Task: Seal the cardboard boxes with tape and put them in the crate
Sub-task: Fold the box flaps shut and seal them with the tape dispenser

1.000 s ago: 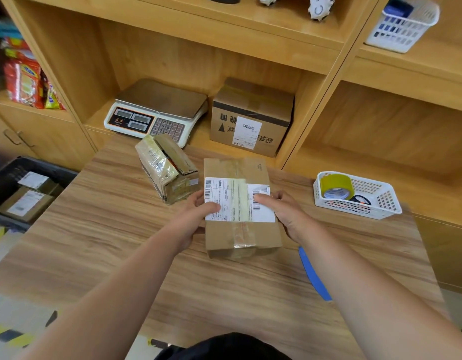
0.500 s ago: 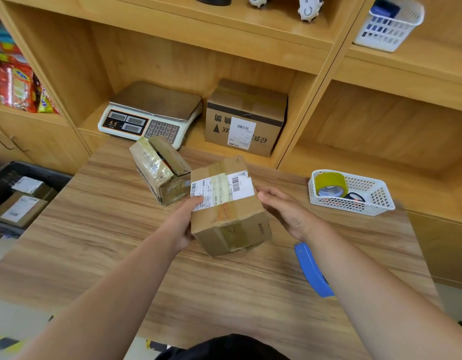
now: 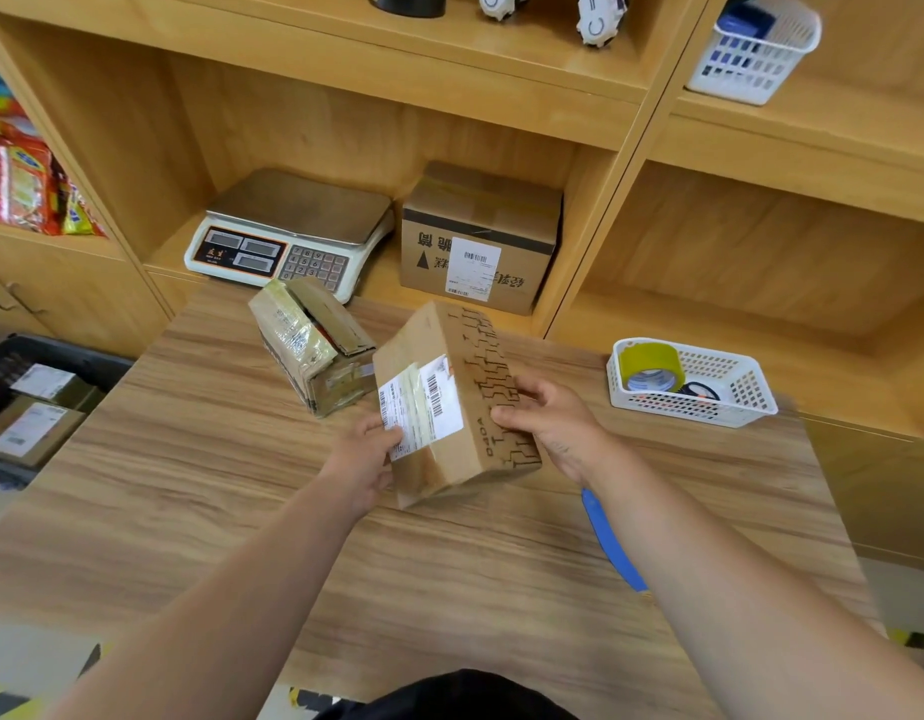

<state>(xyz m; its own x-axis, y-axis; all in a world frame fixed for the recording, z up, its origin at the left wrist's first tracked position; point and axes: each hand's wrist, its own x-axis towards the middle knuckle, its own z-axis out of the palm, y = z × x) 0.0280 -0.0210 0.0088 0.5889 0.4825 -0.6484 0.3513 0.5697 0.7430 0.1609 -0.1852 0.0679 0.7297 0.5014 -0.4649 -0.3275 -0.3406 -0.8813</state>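
A brown cardboard box (image 3: 449, 407) with a white shipping label and clear tape is tilted up on one edge at the middle of the wooden table (image 3: 200, 511). My left hand (image 3: 363, 462) grips its lower left side, thumb on the label. My right hand (image 3: 548, 420) holds its printed right face with curled fingers. A second, tape-wrapped box (image 3: 309, 350) lies just behind it to the left. A black crate (image 3: 49, 350) with labelled boxes inside sits on the floor at far left. A yellow tape roll (image 3: 652, 368) stands in a white basket (image 3: 750, 402) at right.
A blue tool (image 3: 610, 543) lies on the table under my right forearm. On the shelf behind stand a weighing scale (image 3: 288, 236) and a larger cardboard box (image 3: 480, 236). Another white basket (image 3: 756, 49) sits on the upper right shelf. Snack packets (image 3: 18, 179) fill the left shelf.
The box lay flat with its label up; both hands have lifted and rolled it leftward so its printed side now faces up and right.
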